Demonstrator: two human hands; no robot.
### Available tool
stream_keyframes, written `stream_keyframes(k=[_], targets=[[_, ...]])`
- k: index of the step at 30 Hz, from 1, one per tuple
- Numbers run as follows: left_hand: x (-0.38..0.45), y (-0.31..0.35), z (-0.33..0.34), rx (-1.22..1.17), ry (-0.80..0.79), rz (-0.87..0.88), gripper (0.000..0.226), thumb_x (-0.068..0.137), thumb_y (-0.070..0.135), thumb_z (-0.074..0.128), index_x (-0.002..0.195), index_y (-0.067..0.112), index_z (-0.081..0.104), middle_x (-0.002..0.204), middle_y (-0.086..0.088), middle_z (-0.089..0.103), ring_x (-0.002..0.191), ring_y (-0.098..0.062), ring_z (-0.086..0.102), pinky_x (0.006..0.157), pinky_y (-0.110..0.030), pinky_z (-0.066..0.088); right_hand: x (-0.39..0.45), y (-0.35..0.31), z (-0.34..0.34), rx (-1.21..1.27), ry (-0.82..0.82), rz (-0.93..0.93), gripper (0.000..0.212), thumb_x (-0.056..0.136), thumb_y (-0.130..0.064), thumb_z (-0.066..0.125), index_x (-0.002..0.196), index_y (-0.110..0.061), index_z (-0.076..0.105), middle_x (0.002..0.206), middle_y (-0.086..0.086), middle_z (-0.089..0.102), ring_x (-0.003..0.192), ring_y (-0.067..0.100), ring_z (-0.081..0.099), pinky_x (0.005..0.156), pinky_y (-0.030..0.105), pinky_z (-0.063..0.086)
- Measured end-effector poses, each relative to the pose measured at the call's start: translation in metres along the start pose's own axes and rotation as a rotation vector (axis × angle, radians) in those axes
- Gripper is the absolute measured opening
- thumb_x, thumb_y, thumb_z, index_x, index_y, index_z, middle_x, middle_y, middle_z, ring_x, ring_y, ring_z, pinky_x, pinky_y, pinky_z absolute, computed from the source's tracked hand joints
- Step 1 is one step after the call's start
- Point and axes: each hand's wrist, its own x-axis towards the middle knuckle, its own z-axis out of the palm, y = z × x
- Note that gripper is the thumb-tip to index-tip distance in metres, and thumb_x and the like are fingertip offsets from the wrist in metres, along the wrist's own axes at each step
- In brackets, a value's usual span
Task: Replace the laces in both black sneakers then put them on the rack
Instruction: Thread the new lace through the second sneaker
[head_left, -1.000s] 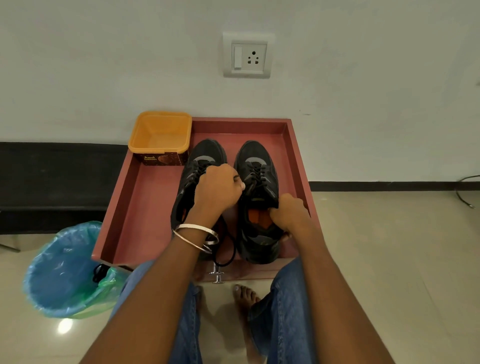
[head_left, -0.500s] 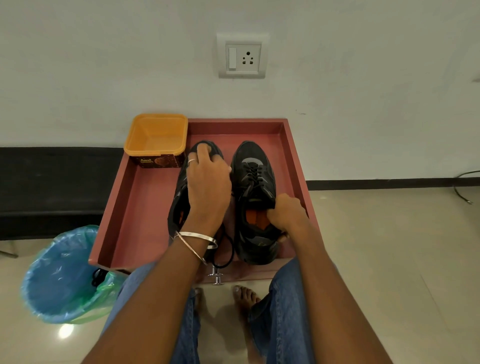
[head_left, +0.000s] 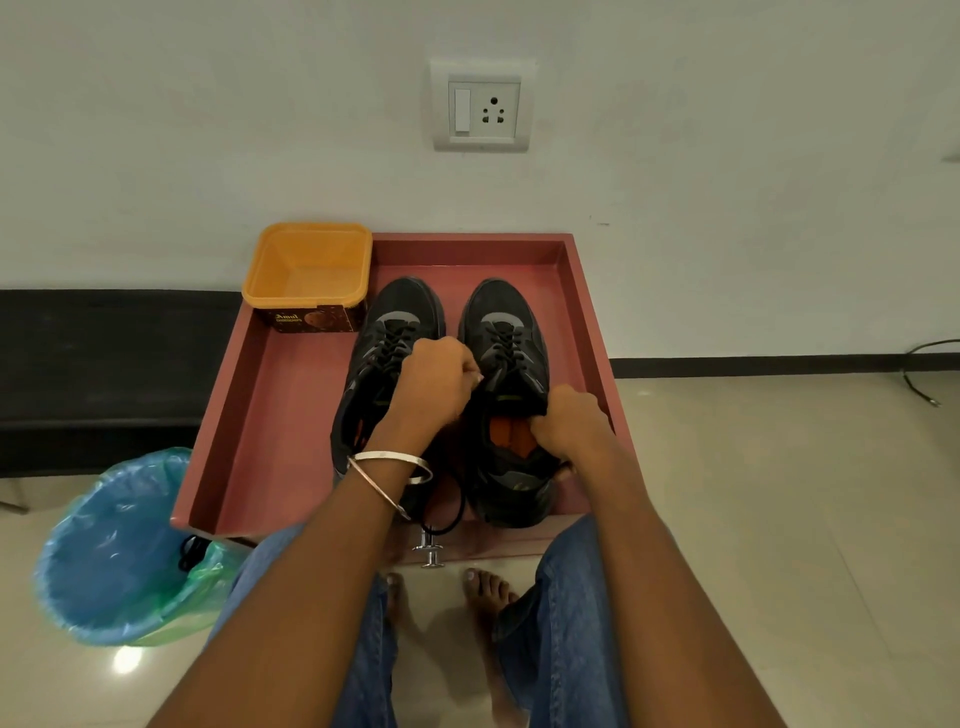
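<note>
Two black sneakers stand side by side, toes to the wall, in a dark red tray (head_left: 270, 415). Over the left sneaker (head_left: 400, 317) my left hand (head_left: 434, 384) is curled, its fingertips pinching a black lace by the gap between the shoes. The loose end of that lace (head_left: 447, 519) loops down past the tray's front edge. My right hand (head_left: 571, 423) grips the tongue and collar of the right sneaker (head_left: 501, 332), whose orange insole (head_left: 506, 434) shows. Both sneakers have black laces threaded over the front.
An orange tub (head_left: 309, 270) stands in the tray's far left corner. A bin lined with a blue bag (head_left: 114, 551) sits on the floor at the left. A metal knob (head_left: 428, 553) sticks out of the tray's front. My bare feet and jeans are below.
My left hand reached forward over the left sneaker's toe, then drew back to mid-shoe and curled. My right hand stayed on the right sneaker.
</note>
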Motion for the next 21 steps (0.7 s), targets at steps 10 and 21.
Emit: stream_keyframes(k=[10,21], targets=[[0.003,0.002,-0.001,-0.158,0.106,-0.072,0.021,0.088,0.012,0.053,0.075,-0.003,0.059,0.077,-0.017,0.066,0.07,-0.031,0.062,0.061,-0.038,0.049,-0.001,-0.001,0.0,-0.013,0.003,0.006,0.024,0.096,-0.014,0.049,0.118,-0.005,0.051,0.097,0.01,0.049,0.081,0.024,0.052,0.074,0.032,0.05],[-0.014,0.021,-0.043,-1.14,0.062,-0.116,0.012,0.092,0.012,0.061,0.092,0.003,0.069,0.072,-0.005,0.068,0.068,-0.017,0.063,0.076,-0.03,0.055,0.003,-0.005,-0.012,0.279,0.404,-0.375,0.03,0.084,-0.031,0.071,0.105,-0.009,0.069,0.098,0.002,0.069,0.085,0.012,0.06,0.075,0.025,0.046]])
